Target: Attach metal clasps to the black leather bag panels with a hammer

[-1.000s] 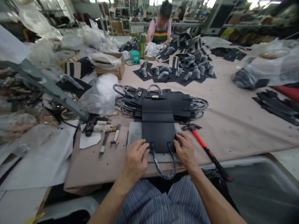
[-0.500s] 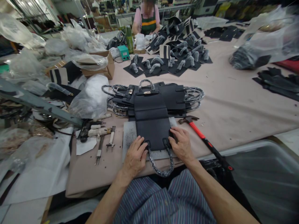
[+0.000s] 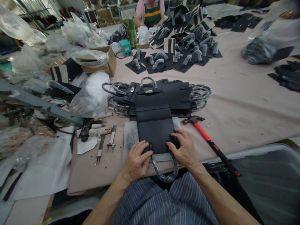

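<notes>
A flat black leather bag panel (image 3: pixel 155 125) lies on a grey work pad (image 3: pixel 129 137) at the table's near edge. Its wrapped loop handle (image 3: pixel 165 172) hangs over the edge toward me. My left hand (image 3: pixel 136 159) presses on the panel's near left corner beside the handle's base, fingers bent. My right hand (image 3: pixel 183 147) presses on the near right corner, fingers curled over the leather. Behind the panel sits a stack of similar black panels with wrapped handles (image 3: pixel 182 97).
A red-handled hammer (image 3: pixel 208 140) lies right of the pad. Hand tools (image 3: pixel 105 140) lie to the left, beside plastic bags (image 3: pixel 90 93) and a cardboard box (image 3: pixel 106 64). More black pieces (image 3: pixel 178 53) cover the far table, where another person (image 3: pixel 151 12) works.
Both hands have shifted slightly inward on the panel's near edge, toward the handle's bases. The camera has tilted a little; the panel has stayed in place.
</notes>
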The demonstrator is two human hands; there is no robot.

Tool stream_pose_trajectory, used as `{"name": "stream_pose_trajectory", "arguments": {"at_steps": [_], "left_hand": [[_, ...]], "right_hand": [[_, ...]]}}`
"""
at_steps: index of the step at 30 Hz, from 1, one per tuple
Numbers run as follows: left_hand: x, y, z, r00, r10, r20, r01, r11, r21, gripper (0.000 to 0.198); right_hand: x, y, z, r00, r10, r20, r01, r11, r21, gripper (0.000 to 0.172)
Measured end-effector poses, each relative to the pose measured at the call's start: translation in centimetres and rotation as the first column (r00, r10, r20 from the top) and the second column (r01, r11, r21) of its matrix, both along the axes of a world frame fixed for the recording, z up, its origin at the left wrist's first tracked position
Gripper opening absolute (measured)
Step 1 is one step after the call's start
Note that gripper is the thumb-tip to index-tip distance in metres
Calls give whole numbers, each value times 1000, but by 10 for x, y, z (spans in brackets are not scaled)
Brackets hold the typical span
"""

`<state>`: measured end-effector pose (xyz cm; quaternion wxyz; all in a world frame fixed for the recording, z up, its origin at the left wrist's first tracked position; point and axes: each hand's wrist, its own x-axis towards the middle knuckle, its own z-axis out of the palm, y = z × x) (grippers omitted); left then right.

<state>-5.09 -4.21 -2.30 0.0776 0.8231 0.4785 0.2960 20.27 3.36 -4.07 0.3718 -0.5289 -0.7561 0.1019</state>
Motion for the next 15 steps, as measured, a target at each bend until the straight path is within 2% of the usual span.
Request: {"name": "stream_pose_trajectory", "arguments": {"at_steps": [4, 11, 15], "left_hand": [[0, 0, -2, 1000, 12, -6, -12, 1000, -12, 31], [2, 1, -3, 1000, 14, 25, -14, 1000, -10, 26], [1, 2, -4, 999, 34, 29, -33, 999, -40, 26]], "right_hand": [[0, -1, 1, 999, 13, 40, -12, 1000, -22, 34], [-3, 2, 2, 998, -7, 61, 9, 999, -31, 31], [5, -2, 5, 999, 4, 50, -2, 999, -37, 30]]}}
